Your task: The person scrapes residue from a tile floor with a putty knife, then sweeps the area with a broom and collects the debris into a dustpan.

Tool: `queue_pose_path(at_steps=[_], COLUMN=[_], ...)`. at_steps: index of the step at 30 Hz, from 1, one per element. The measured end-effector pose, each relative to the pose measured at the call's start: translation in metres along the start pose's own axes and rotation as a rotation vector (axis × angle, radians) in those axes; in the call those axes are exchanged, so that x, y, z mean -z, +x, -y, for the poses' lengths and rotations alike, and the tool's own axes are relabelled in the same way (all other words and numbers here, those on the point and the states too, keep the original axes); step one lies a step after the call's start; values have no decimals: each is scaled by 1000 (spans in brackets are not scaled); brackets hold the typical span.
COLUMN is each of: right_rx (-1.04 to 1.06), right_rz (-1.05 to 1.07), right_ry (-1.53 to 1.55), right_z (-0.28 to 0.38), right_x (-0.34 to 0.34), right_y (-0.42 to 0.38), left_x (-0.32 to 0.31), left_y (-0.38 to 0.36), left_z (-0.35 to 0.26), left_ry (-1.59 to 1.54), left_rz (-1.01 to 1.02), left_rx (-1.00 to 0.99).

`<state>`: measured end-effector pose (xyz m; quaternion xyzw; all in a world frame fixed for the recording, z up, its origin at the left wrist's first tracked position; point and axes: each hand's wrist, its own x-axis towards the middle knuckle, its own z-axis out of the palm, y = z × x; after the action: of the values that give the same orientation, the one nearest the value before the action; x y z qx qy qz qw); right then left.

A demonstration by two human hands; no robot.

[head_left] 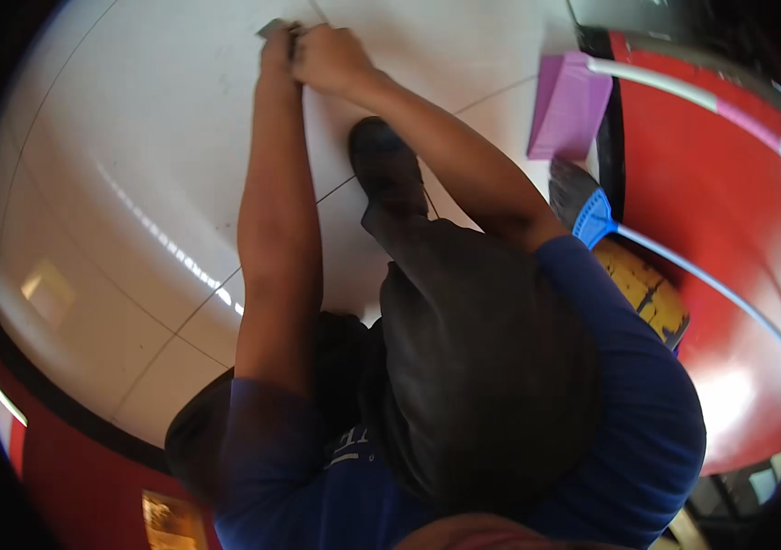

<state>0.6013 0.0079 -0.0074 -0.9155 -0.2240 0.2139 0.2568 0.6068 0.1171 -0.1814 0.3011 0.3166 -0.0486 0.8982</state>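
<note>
At the top of the head view, my two hands meet just above the light tiled floor (170, 137). My left hand (277, 53) is closed around a small, flat, dark grey piece (270, 28) that sticks out past the fingers. Motion blur hides what kind of thing it is. Close against it on the right, my right hand (331, 57) has its fingers curled in. Something dark shows between the two hands, but I cannot make it out. My black shoe (381, 151) rests on the floor below the hands.
A purple dustpan (569, 105) with a long handle leans by the red wall (693, 192) at the right. Below it stands a blue broom (596, 218) with dark bristles, beside a worn yellow object (642, 284). Another red wall (79, 467) borders the floor at lower left.
</note>
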Motion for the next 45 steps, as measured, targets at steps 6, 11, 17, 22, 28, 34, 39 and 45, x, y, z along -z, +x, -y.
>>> queue_pose_path(at_steps=[6,11,17,22,28,34,39,45], right_rx=[112,124,89,186,-38,189,174,153], right_rz=[66,204,220,216,275,301,305,346], right_ry=[-201,-218,-218,-291,-252,-280,-392,-319], right_z=[-1,16,27,1,17,-4,19,30], right_x=[24,39,33,64,72,75,70,46], right_y=[-6,2,39,12,73,48,46,44], left_x=[-73,-74,-89,-127,-133,-134,-126,-95], left_y=[-46,-58,-65,-68,-34,-44,-66,-70], left_z=[3,2,-57,0,-60,-26,-51,-46], left_ry=[-434,140,-286,-200,-451,-582,-573,-522], left_rz=[-452,-516,-595,-626,-537,-633,-544,-519], left_rx=[1,-28,26,41,-76,-31,-23,-51])
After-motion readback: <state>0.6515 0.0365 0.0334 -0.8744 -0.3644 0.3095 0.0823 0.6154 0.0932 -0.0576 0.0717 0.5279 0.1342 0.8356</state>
